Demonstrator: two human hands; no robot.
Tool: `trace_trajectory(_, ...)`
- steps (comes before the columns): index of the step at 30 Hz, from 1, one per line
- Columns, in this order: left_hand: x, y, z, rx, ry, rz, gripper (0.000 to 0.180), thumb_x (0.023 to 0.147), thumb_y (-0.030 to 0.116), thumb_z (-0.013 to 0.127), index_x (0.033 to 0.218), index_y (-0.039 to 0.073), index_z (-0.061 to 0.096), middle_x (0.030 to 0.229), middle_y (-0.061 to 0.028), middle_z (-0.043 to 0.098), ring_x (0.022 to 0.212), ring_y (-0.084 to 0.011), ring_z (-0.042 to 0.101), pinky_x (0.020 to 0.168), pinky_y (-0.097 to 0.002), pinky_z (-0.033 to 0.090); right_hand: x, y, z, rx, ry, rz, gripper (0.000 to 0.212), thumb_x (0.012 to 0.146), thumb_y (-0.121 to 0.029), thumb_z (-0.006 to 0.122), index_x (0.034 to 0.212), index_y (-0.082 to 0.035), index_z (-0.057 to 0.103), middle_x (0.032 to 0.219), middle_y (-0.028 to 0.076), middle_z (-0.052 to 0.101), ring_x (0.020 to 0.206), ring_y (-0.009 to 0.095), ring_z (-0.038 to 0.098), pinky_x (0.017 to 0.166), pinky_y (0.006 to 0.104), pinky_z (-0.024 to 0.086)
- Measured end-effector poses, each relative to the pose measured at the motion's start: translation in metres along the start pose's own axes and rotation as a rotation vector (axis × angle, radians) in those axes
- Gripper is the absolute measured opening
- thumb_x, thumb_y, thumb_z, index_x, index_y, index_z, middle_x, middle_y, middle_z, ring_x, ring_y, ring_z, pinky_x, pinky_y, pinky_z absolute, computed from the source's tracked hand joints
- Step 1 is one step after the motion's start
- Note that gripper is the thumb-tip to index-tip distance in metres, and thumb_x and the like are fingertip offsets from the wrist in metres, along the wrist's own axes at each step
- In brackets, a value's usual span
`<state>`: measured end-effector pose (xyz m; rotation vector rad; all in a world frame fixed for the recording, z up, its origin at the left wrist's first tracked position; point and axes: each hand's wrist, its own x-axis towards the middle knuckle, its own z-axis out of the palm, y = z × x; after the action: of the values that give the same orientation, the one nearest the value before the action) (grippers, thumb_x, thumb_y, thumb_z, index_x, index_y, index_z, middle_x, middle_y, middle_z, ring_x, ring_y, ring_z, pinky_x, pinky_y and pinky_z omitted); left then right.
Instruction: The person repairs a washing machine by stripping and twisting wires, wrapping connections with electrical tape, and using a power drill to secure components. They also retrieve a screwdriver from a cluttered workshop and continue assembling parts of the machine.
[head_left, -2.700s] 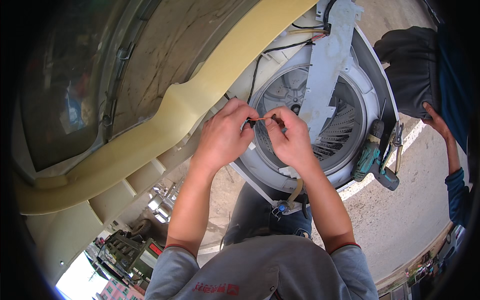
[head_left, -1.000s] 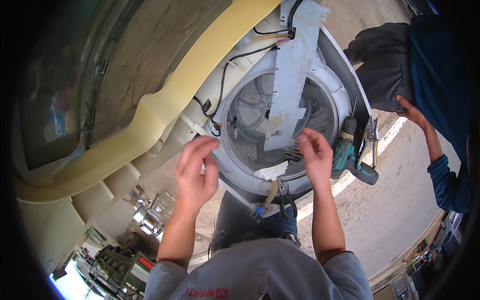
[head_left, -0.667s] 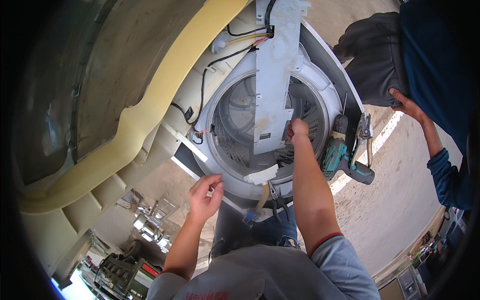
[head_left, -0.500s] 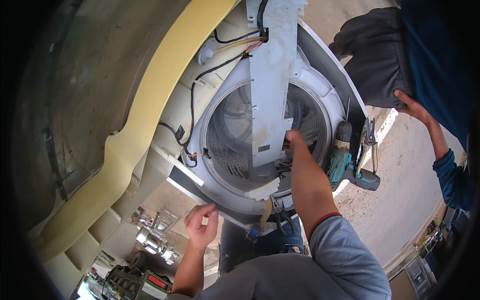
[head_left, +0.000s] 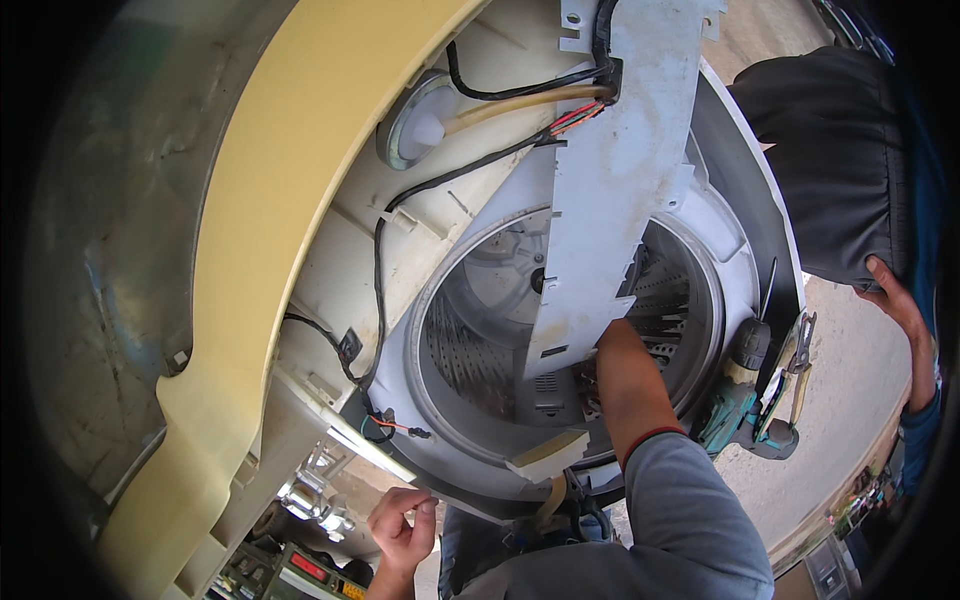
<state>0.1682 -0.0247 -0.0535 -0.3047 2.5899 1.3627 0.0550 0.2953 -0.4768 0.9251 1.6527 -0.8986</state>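
A top-loading washing machine's drum lies open before me, with a long pale metal panel across its mouth. My right hand reaches down into the drum beside the panel's lower end, and its fingers are hidden there. Over the near left side, outside the machine, my left hand is closed, thumb against the curled fingers. Whatever it may hold is too small to make out. A yellow-edged plastic cover leans at the left. Black wiring runs along its pale inner side up to the panel.
A teal cordless drill and pliers rest on the machine's right rim. A torn pale foam piece sits at the near rim. At the right, another person's hand is by a dark cloth.
My right hand has gone deeper into the drum. My view has shifted, so the machine appears larger and farther right. My left hand stays closed near the same spot.
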Motion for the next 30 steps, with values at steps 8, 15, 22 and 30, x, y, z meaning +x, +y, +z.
trace_trajectory(8,-0.002,0.011,0.005,-0.006,-0.017,-0.008,0.01,0.084,-0.007,0.066,0.093,-0.003,0.068,0.078,-0.0124,0.069,0.068,-0.0199,0.067,0.065,-0.0284,0.052,-0.023,-0.008,-0.033,0.264,-0.011,0.027,0.016,0.089,-0.029,0.064,0.094,-0.014,0.07,0.08,0.002,0.069,0.062,0.018,0.061,0.066,0.0409,0.051)
trace_trajectory(15,-0.013,0.038,0.007,-0.043,-0.068,-0.063,0.009,0.092,0.001,0.068,0.1,-0.003,0.069,0.084,-0.0104,0.072,0.076,-0.0143,0.067,0.072,-0.0266,0.052,-0.088,-0.012,-0.058,0.887,0.081,0.061,0.015,0.09,-0.027,0.063,0.09,-0.015,0.071,0.077,-0.001,0.069,0.061,0.015,0.061,0.062,0.0353,0.049)
trace_trajectory(22,-0.038,0.059,-0.002,-0.101,-0.091,-0.067,0.011,0.092,0.001,0.067,0.103,-0.002,0.069,0.087,-0.0087,0.072,0.079,-0.0122,0.067,0.075,-0.0265,0.053,-0.208,-0.051,-0.071,1.205,0.207,-0.129,0.015,0.09,-0.012,0.063,0.105,-0.013,0.065,0.088,0.001,0.069,0.065,0.015,0.061,0.06,0.03,0.044)
trace_trajectory(30,-0.064,0.092,-0.014,-0.089,-0.046,0.068,0.023,0.087,0.005,0.075,0.109,-0.001,0.073,0.08,-0.0069,0.07,0.071,-0.0132,0.064,0.069,-0.0263,0.052,-0.363,-0.04,-0.08,1.289,0.108,-0.544,0.034,0.094,-0.014,0.068,0.125,-0.009,0.056,0.113,0.011,0.071,0.101,0.024,0.07,0.09,0.0327,0.051)
